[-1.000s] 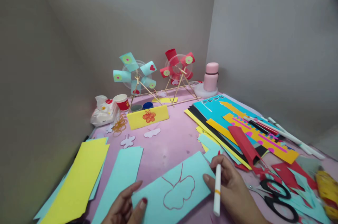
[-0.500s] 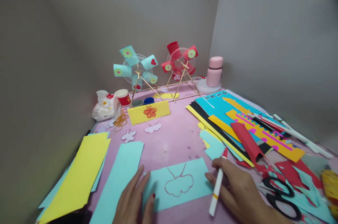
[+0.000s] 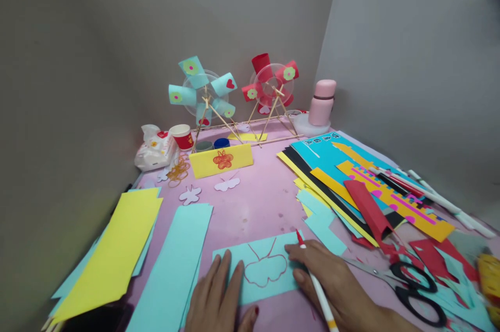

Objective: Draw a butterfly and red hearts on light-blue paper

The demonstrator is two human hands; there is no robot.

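In front of me lies a light-blue paper card (image 3: 267,269) with a butterfly outline drawn in dark red. My left hand (image 3: 221,295) rests flat on its left part, fingers spread. Between the fingers of my right hand (image 3: 332,274) is a white marker (image 3: 320,293) with a red tip, which points up and away from the card's surface. That hand touches the card's right side. Black-handled scissors (image 3: 406,280) lie just right of it. Past the card stands a folded yellow card (image 3: 203,164) bearing a red butterfly, with white butterfly cutouts (image 3: 190,195) before it.
Light-blue strips (image 3: 175,259) and yellow strips (image 3: 113,248) lie at left. Coloured sheets (image 3: 312,157), markers and scraps crowd the right. Behind stand a blue paper wheel (image 3: 205,89), a red one (image 3: 269,84), a pink bottle (image 3: 322,105), a paper cup (image 3: 182,136) and a tissue pack (image 3: 154,149).
My left hand has slid right, further onto the blue card. My right hand has shifted left with the marker, whose tip moved left; more of the scissors shows.
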